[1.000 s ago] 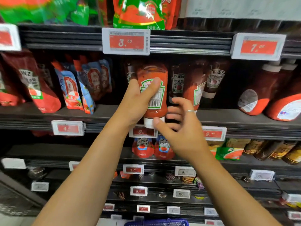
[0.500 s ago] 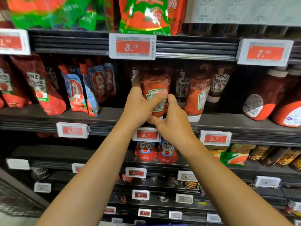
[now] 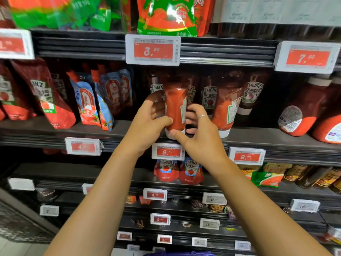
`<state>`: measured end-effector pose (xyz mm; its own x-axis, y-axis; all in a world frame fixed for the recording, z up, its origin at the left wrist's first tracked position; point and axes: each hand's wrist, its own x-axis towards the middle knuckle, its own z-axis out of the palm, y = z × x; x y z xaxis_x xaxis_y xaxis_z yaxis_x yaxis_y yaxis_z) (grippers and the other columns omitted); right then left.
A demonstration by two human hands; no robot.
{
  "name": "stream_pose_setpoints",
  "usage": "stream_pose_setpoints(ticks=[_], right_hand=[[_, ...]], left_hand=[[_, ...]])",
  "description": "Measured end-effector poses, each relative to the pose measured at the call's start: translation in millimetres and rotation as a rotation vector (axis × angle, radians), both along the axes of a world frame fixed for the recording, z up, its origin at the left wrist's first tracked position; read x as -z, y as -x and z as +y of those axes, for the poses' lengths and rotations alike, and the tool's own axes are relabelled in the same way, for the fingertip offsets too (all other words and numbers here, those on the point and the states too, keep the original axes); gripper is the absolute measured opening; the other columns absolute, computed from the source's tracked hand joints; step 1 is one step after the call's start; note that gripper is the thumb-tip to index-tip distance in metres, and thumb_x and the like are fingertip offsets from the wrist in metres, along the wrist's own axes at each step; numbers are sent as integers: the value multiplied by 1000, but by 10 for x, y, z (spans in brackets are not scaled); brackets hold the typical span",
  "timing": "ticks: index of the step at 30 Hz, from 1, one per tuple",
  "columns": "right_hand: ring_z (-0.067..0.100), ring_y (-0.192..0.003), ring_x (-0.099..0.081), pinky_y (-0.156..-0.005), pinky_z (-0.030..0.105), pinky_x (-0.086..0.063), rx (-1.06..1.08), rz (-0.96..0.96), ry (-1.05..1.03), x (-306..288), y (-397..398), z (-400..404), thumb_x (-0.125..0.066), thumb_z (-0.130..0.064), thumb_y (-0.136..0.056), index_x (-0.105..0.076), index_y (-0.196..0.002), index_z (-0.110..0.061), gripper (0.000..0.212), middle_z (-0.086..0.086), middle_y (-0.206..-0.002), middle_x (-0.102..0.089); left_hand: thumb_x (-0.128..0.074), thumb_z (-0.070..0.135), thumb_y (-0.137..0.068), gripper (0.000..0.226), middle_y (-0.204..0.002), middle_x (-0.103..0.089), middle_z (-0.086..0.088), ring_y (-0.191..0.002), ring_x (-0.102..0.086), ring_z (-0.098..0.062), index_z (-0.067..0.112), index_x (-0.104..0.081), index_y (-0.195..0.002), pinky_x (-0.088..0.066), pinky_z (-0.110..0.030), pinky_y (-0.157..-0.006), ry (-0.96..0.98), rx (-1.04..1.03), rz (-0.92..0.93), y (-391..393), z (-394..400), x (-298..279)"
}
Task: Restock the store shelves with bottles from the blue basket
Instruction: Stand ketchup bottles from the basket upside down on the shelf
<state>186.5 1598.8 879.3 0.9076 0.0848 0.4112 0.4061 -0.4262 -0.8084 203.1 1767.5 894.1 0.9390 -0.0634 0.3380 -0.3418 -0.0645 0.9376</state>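
Both hands clamped on ketchup bottle, cap down on the shelf edge just above the 9.40 price tag: left hand grips the side, right hand pinches the cap end. Risk: label faces sideways; twisting it could topple it into the neighbouring bottle just right.

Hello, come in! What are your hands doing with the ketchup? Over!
Left hand and right hand both grip the ketchup bottle. Bottle cap-down at the shelf edge, label turned sideways. Heinz bottles close behind and beside.
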Motion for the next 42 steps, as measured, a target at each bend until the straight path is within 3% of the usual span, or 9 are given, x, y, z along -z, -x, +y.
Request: stream_pose_setpoints(ticks=[4,11,14,17,21,28,35,38,42], right_hand=[[-9,-115,-58,-90,26,-58,-44,2,3,-9,7,-52,-80,-34,-83,-46,-133,-38,60,-15,-129,-62],[4,-97,-64,-80,26,-60,65,-29,75,-45,-18,37,-86,-37,-74,-50,-125,-31,63,-10,-114,-60],[-2,-86,-70,-70,15,-58,42,19,29,-54,-39,5,-87,-28,-76,-48,-118,-35,58,-19,-107,-68],[-6,-81,-70,-66,9,-53,33,41,15,-48,-31,-8,-83,-24,-81,-47,-117,-37,53,-24,-102,-69],[-6,-95,-68,-80,12,-56,34,32,47,-23,-21,-6,-77,-23,-88,-48,-125,-36,49,-26,-104,-67],[13,-108,-66,-93,35,-57,60,34,219,-27,27,-43,-68,-25,-96,-51,-135,-21,43,-4,-121,-70],[1,-103,-64,-89,11,-52,155,-37,202,-48,284,-297,-67,-24,-96,-55,-141,-19,47,-8,-120,-66],[1,-85,-68,-74,22,-59,314,-114,11,-33,367,-560,-74,-21,-87,-67,-115,-26,29,-12,-97,-70],[9,-101,-59,-84,39,-59,464,-102,-16,-63,243,-791,-86,-33,-74,-51,-125,-27,62,-3,-118,-56]], left_hand=[[-76,22,-76,69,-129,-69,3,-121,-64,-12,24,-52,-140,-48,-43,-109,-96,39,71,-16,20,14],[-92,35,-66,69,-117,-69,7,-106,-67,-5,27,-61,-127,-60,-33,-89,-168,-174,-1,59,-169,42],[-87,50,-61,70,-117,-67,7,-104,-66,-4,31,-60,-123,-56,-24,-87,-207,-242,-28,60,-203,40],[-87,31,-68,64,-116,-71,8,-108,-68,-4,27,-58,-126,-55,-33,-98,-145,-205,3,38,-159,77],[-89,13,-73,60,-111,-74,6,-101,-71,-2,23,-58,-123,-61,-29,-85,-119,-213,-17,29,-172,143],[-91,26,-72,61,-108,-70,13,-99,-64,10,29,-56,-122,-50,-4,-73,-207,-336,-69,55,-252,137],[-84,31,-81,63,-128,-56,12,-120,-56,-5,23,-50,-134,-52,-24,-92,-242,-498,-323,308,-282,132],[-73,16,-88,35,-116,-57,4,-108,-59,-14,11,-58,-120,-52,-27,-87,-261,-509,-632,493,-418,224],[-62,16,-96,40,-130,-58,0,-122,-57,-11,10,-56,-135,-53,-34,-98,-260,-177,-403,553,-909,294]])
